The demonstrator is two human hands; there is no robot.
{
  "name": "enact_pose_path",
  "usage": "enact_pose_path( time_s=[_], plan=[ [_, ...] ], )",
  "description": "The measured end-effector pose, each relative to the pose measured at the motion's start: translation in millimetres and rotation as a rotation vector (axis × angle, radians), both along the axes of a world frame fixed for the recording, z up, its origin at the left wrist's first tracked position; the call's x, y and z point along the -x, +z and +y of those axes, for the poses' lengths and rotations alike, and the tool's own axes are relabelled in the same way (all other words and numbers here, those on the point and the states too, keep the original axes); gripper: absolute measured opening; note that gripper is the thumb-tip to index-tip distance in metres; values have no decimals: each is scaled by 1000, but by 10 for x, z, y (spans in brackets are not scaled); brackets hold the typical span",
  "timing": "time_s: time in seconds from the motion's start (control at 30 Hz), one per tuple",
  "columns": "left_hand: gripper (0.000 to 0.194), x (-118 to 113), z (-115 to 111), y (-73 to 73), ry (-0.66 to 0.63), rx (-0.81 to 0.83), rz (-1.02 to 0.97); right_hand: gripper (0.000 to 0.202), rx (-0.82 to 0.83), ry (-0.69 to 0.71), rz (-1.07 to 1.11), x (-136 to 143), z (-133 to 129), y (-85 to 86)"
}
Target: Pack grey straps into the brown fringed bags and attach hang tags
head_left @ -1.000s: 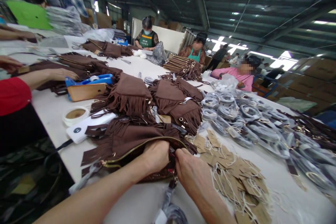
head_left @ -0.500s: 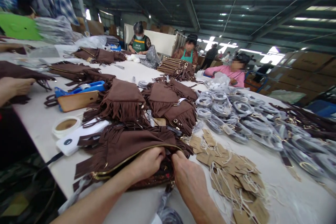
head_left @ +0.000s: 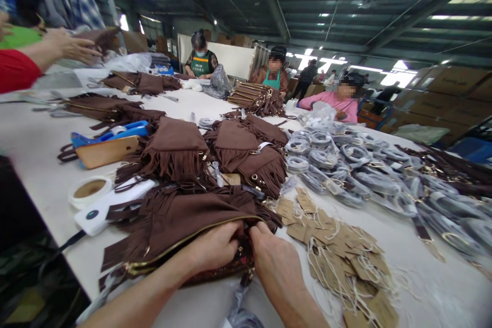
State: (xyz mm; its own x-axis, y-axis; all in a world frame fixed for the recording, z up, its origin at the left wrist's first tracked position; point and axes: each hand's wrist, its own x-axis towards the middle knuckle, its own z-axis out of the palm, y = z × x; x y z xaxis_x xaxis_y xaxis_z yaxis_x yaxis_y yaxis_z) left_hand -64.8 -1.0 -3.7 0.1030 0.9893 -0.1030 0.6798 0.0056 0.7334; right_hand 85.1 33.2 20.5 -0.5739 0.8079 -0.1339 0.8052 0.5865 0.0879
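A brown fringed bag (head_left: 192,209) lies in front of me, its gold zipper (head_left: 180,238) undone and a dark patterned lining showing. My left hand (head_left: 220,247) reaches into the mouth of the bag with its fingers curled; what they hold is hidden inside. At the right end of the opening, my right hand (head_left: 271,251) is closed on the bag's edge, its fingertips partly out of sight. Below the bag, near my right wrist, lies a plastic-wrapped coil (head_left: 246,318).
Brown paper tags (head_left: 338,251) with white strings lie to the right. Wrapped straps (head_left: 357,169) are heaped behind them. More fringed bags (head_left: 172,138), a phone (head_left: 107,152), a tape roll (head_left: 91,192) and a white device (head_left: 94,218) surround the work. A co-worker's hand (head_left: 63,46) is at far left.
My hands stay at the bag's opening with only slight shifts. At the left, a co-worker's arms have lifted a brown bag up and away from the table edge. The view has shifted slightly.
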Motion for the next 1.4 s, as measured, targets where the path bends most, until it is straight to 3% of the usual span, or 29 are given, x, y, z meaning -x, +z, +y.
enact_pose_path(
  time_s=[0.4, 0.7, 1.0, 1.23, 1.3, 1.4],
  plan=[
    [16, 23, 9, -27, 7, 60, -271, 23, 23, -4, 41, -26, 17, -52],
    [26, 18, 47, -137, 151, 30, -424, 18, 80, 90, 367, -124, 14, -122],
    [24, 39, 19, -87, 118, 13, -423, 21, 78, -11, 289, 13, -48, -81],
    [22, 84, 0, -80, 81, -44, -328, 22, 100, 8, 452, -4, -44, -200],
    [20, 78, -18, -75, 98, -82, -263, 20, 166, 13, 615, -38, -12, -187],
    [20, 91, -70, 7, 110, -133, -173, 11, 516, -52, 990, -91, 47, -87]
  ],
)
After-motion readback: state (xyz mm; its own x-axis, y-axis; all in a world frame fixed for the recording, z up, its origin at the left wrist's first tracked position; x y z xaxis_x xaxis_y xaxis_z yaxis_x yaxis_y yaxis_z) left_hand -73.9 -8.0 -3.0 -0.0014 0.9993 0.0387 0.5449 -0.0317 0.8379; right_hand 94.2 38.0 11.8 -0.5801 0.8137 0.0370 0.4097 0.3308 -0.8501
